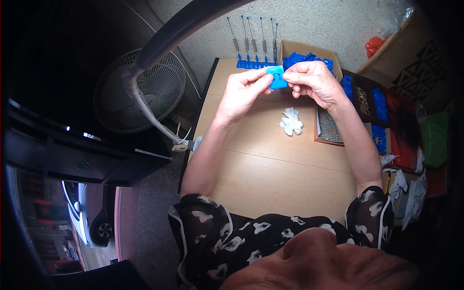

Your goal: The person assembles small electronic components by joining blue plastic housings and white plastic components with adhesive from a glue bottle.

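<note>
Two hands pinched one small blue plastic piece (pixel 278 77) near the tabletop's (pixel 270 164) far edge — left hand (pixel 244 92) steadying, right hand (pixel 313 79) gripping its side — raised, I judged, for close handling.

Both hands — left hand (pixel 241 89), right hand (pixel 311 79) — pinch a small blue plastic piece (pixel 277 77) above the wooden table (pixel 270 164) (crumpled white tissue (pixel 291 121) lying nearby), cardboard box (pixel 309 50) of blue parts behind.
</note>
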Available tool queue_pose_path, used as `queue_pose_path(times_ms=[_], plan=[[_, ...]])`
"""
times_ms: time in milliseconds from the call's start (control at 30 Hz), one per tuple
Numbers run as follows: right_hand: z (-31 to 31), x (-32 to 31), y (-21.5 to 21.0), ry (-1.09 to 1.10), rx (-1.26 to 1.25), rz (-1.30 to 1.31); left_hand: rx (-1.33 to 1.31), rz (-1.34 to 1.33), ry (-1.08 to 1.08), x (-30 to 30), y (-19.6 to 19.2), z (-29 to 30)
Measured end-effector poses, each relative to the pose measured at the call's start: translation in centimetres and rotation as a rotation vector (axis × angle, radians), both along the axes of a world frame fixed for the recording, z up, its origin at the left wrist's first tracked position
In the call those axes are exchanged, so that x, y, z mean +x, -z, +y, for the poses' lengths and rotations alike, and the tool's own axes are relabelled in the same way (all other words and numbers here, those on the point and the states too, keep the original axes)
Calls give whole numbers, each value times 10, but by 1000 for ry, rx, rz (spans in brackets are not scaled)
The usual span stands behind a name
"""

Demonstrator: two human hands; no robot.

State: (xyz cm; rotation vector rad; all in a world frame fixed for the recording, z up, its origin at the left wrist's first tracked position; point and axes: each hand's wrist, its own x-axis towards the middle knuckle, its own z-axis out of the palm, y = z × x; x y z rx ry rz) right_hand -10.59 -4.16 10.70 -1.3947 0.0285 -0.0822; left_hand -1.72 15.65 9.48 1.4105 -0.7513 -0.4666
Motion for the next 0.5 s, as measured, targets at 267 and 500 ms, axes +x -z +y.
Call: queue_pose_path(times_ms=[267,500], plan=[[0,-3,4,54,-48,0,-15,22,86,7,7,-1],[-3,-5,12,79,-15,4,-50,69,67,2,6,-4]])
